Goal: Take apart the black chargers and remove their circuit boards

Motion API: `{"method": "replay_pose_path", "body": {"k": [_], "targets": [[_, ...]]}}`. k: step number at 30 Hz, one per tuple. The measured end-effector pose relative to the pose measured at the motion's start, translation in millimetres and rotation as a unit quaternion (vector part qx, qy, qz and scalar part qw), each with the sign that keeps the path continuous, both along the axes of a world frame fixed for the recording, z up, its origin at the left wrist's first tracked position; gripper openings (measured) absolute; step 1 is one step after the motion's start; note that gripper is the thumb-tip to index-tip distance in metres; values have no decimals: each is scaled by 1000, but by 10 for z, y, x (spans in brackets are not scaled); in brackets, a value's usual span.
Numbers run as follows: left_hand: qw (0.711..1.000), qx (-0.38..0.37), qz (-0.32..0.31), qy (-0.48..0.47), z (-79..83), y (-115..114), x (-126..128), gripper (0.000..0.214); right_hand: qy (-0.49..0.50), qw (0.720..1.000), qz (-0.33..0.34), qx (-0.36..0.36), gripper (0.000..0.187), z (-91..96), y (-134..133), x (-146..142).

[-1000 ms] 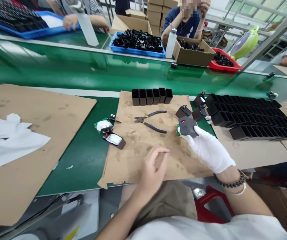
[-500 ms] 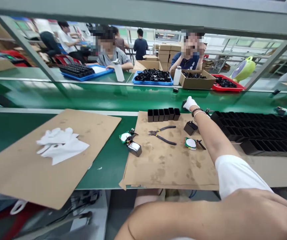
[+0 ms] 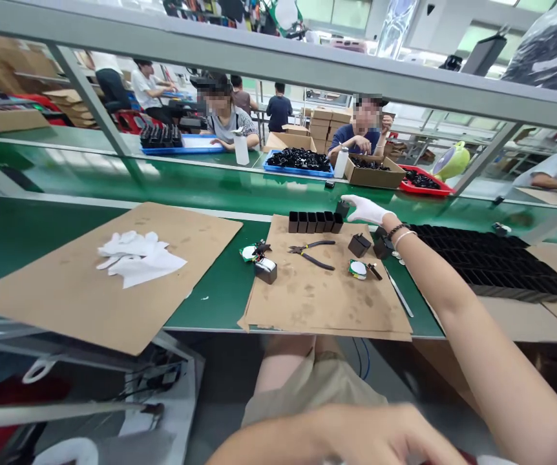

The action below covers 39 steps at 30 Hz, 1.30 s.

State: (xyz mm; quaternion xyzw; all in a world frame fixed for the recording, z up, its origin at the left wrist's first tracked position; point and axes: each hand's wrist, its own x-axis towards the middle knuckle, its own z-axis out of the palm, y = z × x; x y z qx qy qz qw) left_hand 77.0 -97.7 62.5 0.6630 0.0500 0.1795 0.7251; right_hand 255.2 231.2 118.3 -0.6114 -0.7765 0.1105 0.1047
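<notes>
My right hand (image 3: 366, 210), in a white glove with the fingertips bare, reaches out over the far edge of the cardboard. Its thumb and fingers grip a small black plastic case (image 3: 341, 208) just behind the right end of a row of open black cases (image 3: 315, 222). My left hand (image 3: 380, 434) is bare and blurred at the bottom edge, its fingers cut off or smeared. Black-handled cutting pliers (image 3: 313, 253) lie open on the cardboard. Beside them are a closed black adapter-like block (image 3: 359, 244), a round white-and-green circuit board (image 3: 358, 269) and a wired case (image 3: 265, 271).
A large block of black cases (image 3: 492, 261) fills the right side. Metal tweezers (image 3: 399, 292) lie by the cardboard (image 3: 302, 307). White gloves (image 3: 137, 255) rest on the left board. Beyond the green belt (image 3: 201, 181) sit co-workers, blue trays (image 3: 298, 169) and a carton (image 3: 374, 175).
My right hand has moved left with the black case, closer to the end of the row. My left hand has shifted left and down. The view has tilted upward.
</notes>
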Motion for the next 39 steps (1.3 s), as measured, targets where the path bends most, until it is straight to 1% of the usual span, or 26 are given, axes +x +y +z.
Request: {"method": "replay_pose_path", "body": {"k": [1, 2, 4, 5, 6, 7, 8, 9, 11, 13, 15, 17, 18, 20, 23, 25, 26, 28, 29, 31, 32, 33, 34, 36, 37, 39], "targets": [[1000, -9, 16, -13, -61, 3, 10, 74, -3, 1000, 10, -8, 44, -24, -43, -94], [998, -15, 53, -22, -137, -2, 12, 71, -7, 1000, 14, -14, 43, -40, -87, -188], [984, -10, 178, -5, -321, -14, -27, 52, -15, 1000, 12, -19, 40, -24, -189, -348], [968, 13, 249, 17, -419, -14, -74, 41, -18, 1000, 10, -16, 39, 9, -251, -405], [946, 47, 319, 39, -511, -8, -141, 32, -20, 1000, 10, -8, 39, 58, -322, -443], [918, 84, 384, 58, -595, 4, -226, 28, -20, 1000, 12, 2, 39, 116, -402, -463], [882, 123, 449, 77, -666, 23, -324, 26, -20, 1000, 18, 13, 39, 180, -491, -468], [848, 144, 502, 93, -725, 48, -431, 26, -18, 999, 25, 24, 39, 240, -589, -462], [792, 167, 575, 121, -807, 118, -648, 25, -21, 998, 42, 29, 38, 328, -821, -429], [745, 190, 622, 152, -858, 210, -826, 24, -31, 998, 57, 18, 39, 341, -1111, -391], [713, 221, 639, 187, -894, 308, -928, 19, -46, 997, 64, -1, 42, 265, -1447, -371], [695, 254, 636, 217, -924, 387, -949, 17, -66, 996, 54, -10, 44, 106, -1782, -389], [688, 269, 634, 230, -938, 413, -937, 16, -76, 996, 38, -8, 44, 1, -1928, -416], [670, 294, 633, 252, -968, 441, -894, 18, -90, 996, -15, 11, 45, -243, -2149, -497], [644, 321, 637, 277, -1011, 452, -848, 19, -80, 990, -107, 34, 46, -612, -2290, -669], [632, 336, 636, 290, -1032, 457, -845, 20, -57, 986, -154, 30, 48, -796, -2301, -798], [628, 342, 634, 294, -1038, 460, -848, 20, -43, 984, -173, 24, 50, -858, -2298, -859], [623, 352, 631, 300, -1041, 460, -852, 20, -13, 981, -191, 13, 58, -917, -2291, -952], [622, 354, 630, 300, -1039, 458, -852, 20, 2, 982, -190, 9, 66, -917, -2292, -972], [624, 354, 630, 299, -1029, 451, -851, 20, 30, 986, -165, -2, 82, -872, -2303, -935], [626, 352, 629, 297, -1023, 447, -853, 21, 41, 988, -148, -5, 85, -837, -2313, -873], [630, 348, 629, 295, -1017, 443, -860, 20, 49, 990, -134, -7, 81, -799, -2325, -785], [634, 343, 628, 293, -1009, 441, -871, 20, 53, 991, -127, -7, 73, -764, -2337, -678], [645, 331, 626, 285, -988, 448, -912, 21, 52, 990, -135, -3, 55, -715, -2345, -445], [651, 324, 626, 280, -975, 461, -937, 22, 48, 988, -146, -1, 52, -708, -2333, -342], [665, 309, 626, 266, -946, 510, -984, 24, 41, 985, -166, 0, 57, -732, -2267, -204]]}}
